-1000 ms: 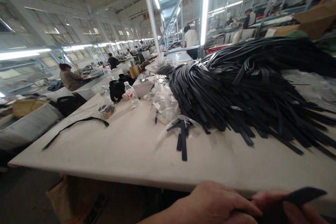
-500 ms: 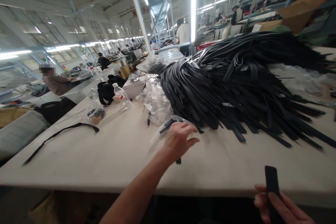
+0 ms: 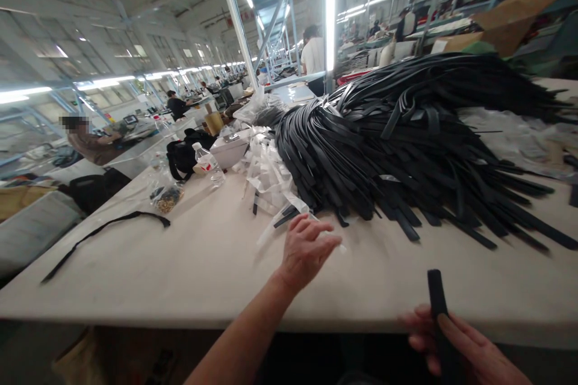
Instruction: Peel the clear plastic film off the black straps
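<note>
My left hand (image 3: 310, 248) is above the table, with its thumb and fingertips closed on a thin white strip (image 3: 311, 212). The strip runs back to a heap of white strips (image 3: 270, 177), and its tip shows past my fingers. At the lower right, my right hand (image 3: 456, 343) grips a flat black strap (image 3: 437, 292) between thumb and fingers, its end pointing up. Beyond both hands lies a big pile of black straps (image 3: 343, 156), their ends spread toward me. A few short dark pieces (image 3: 285, 215) lie just behind my left hand.
A single black strap (image 3: 99, 225) lies curved on the table (image 3: 203, 277) at left. Behind it are a clear bag of small metal parts (image 3: 167, 198), a plastic bottle (image 3: 208, 165) and a black bag (image 3: 185, 150). Clear plastic (image 3: 510, 132) lies at right. Several people work farther back.
My left thumb and fingers have come together, and a white strip now stretches from the heap to them. My right hand has moved left and slightly up with the black strap.
</note>
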Tool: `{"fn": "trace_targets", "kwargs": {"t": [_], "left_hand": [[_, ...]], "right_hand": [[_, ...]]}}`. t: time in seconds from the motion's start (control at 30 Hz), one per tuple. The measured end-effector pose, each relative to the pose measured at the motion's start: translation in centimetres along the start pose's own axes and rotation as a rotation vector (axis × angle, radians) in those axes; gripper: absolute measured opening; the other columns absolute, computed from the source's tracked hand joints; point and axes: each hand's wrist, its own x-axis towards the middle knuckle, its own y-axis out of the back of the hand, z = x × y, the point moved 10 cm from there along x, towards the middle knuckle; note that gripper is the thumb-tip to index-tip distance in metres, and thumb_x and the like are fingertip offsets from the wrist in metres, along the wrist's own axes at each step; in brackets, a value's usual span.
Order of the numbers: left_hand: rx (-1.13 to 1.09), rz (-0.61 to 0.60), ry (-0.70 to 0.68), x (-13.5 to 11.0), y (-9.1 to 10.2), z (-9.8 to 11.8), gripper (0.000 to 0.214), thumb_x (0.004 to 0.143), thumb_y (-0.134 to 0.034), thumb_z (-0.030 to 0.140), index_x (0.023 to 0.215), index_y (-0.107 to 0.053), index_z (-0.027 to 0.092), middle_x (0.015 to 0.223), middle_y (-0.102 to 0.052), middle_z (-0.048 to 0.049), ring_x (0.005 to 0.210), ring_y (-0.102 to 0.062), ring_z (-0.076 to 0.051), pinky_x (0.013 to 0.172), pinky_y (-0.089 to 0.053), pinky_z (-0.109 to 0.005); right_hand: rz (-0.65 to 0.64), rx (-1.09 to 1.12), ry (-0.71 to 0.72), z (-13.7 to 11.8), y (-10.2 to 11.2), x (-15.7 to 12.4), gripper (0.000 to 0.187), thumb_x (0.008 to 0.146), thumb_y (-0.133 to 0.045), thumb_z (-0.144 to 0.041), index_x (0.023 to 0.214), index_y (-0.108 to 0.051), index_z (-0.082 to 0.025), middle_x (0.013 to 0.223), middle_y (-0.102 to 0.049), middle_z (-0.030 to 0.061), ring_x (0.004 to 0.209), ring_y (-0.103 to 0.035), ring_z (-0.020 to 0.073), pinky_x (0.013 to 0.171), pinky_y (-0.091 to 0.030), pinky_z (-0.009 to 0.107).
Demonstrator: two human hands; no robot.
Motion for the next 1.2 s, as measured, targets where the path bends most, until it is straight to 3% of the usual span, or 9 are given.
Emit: {"fn": "trace_targets", "kwargs": {"t": [0.1, 0.17, 0.37, 0.8, 0.87, 0.93, 1.03, 1.13, 1.2], "left_hand": [[-0.051, 0.066, -0.022, -4.0, 2.2, 2.7, 0.014, 0.089, -0.064, 0.025, 0.092, -0.074, 0.033, 0.096, -0.076, 0.0011, 0.089, -0.064, -0.015, 0.101, -0.041, -0.035], [-0.062, 0.076, -0.021, -6.3, 2.8, 3.8, 0.015, 0.088, -0.065, 0.025, 0.095, -0.075, 0.034, 0.095, -0.076, 0.0008, 0.088, -0.065, -0.015, 0.096, -0.045, -0.033], [-0.039, 0.098, 0.028, -10.4, 4.2, 4.8, 0.014, 0.085, -0.07, 0.027, 0.091, -0.075, 0.039, 0.095, -0.076, 0.0038, 0.089, -0.064, -0.016, 0.09, -0.049, -0.031], [0.014, 0.232, 0.047, -12.9, 7.2, 5.6, 0.014, 0.079, -0.076, 0.022, 0.089, -0.074, 0.032, 0.097, -0.074, 0.001, 0.098, -0.062, -0.017, 0.093, -0.05, -0.029], [-0.091, 0.249, 0.172, -13.6, 7.6, 4.5, 0.018, 0.081, -0.073, 0.022, 0.098, -0.073, 0.029, 0.103, -0.072, -0.0026, 0.1, -0.062, -0.018, 0.092, -0.051, -0.031], [-0.319, 0.24, 0.459, -14.9, 6.9, 2.0, 0.016, 0.086, -0.067, 0.028, 0.1, -0.072, 0.024, 0.103, -0.072, -0.0059, 0.098, -0.064, -0.02, 0.088, -0.052, -0.033], [-0.885, 0.096, 1.008, -18.2, 2.0, -0.3, 0.034, 0.091, -0.056, 0.047, 0.097, -0.072, 0.017, 0.093, -0.074, -0.0087, 0.086, -0.066, -0.021, 0.081, -0.052, -0.035], [-1.551, -0.073, 1.365, -19.7, -3.3, 2.8, 0.047, 0.087, -0.058, 0.054, 0.1, -0.072, 0.011, 0.091, -0.075, -0.0126, 0.081, -0.068, -0.021, 0.075, -0.051, -0.032], [-1.898, -0.106, 1.432, -19.0, -4.7, 5.1, 0.049, 0.082, -0.065, 0.055, 0.102, -0.072, 0.01, 0.093, -0.075, -0.0128, 0.082, -0.07, -0.021, 0.075, -0.05, -0.031]], "right_hand": [[-0.271, -0.002, -0.081, -1.1, -5.6, 0.1, 0.046, 0.074, -0.073, -0.062, 0.099, -0.076, -0.023, 0.127, -0.066, 0.0146, 0.11, -0.064, 0.0325, 0.071, -0.059, 0.032], [-0.429, -0.04, -0.099, -1.6, -9.3, 0.1, 0.042, 0.079, -0.07, -0.058, 0.103, -0.075, -0.023, 0.126, -0.066, 0.0128, 0.115, -0.061, 0.0304, 0.078, -0.058, 0.034], [-0.727, -0.088, -0.177, -0.5, -17.6, 0.3, 0.034, 0.084, -0.073, -0.047, 0.094, -0.074, -0.015, 0.083, -0.065, 0.0033, 0.071, -0.059, 0.0098, 0.064, -0.049, 0.018], [-0.642, -0.426, 0.102, -2.9, -20.7, 1.8, 0.043, 0.077, -0.072, -0.056, 0.09, -0.078, -0.015, 0.075, -0.065, 0.0028, 0.065, -0.051, 0.0112, 0.059, -0.041, 0.022], [-0.595, -0.454, 0.131, -3.3, -20.5, 1.9, 0.044, 0.075, -0.072, -0.058, 0.088, -0.078, -0.016, 0.071, -0.063, 0.0017, 0.061, -0.049, 0.0106, 0.057, -0.04, 0.022], [-0.566, -0.468, 0.153, -3.7, -20.4, 1.9, 0.046, 0.073, -0.073, -0.059, 0.088, -0.079, -0.016, 0.069, -0.062, 0.0013, 0.059, -0.048, 0.0105, 0.056, -0.039, 0.023], [-0.553, -0.477, 0.162, -3.7, -20.5, 1.9, 0.048, 0.072, -0.073, -0.06, 0.087, -0.079, -0.016, 0.069, -0.061, 0.0015, 0.057, -0.047, 0.0103, 0.055, -0.039, 0.024], [-0.559, -0.472, 0.156, -3.2, -20.7, 2.0, 0.047, 0.072, -0.073, -0.06, 0.085, -0.078, -0.015, 0.069, -0.061, 0.0017, 0.058, -0.047, 0.0103, 0.054, -0.039, 0.023], [-0.562, -0.451, 0.142, -2.7, -20.7, 2.1, 0.046, 0.074, -0.073, -0.059, 0.086, -0.077, -0.014, 0.07, -0.06, 0.0019, 0.058, -0.047, 0.0103, 0.052, -0.038, 0.022]]}}
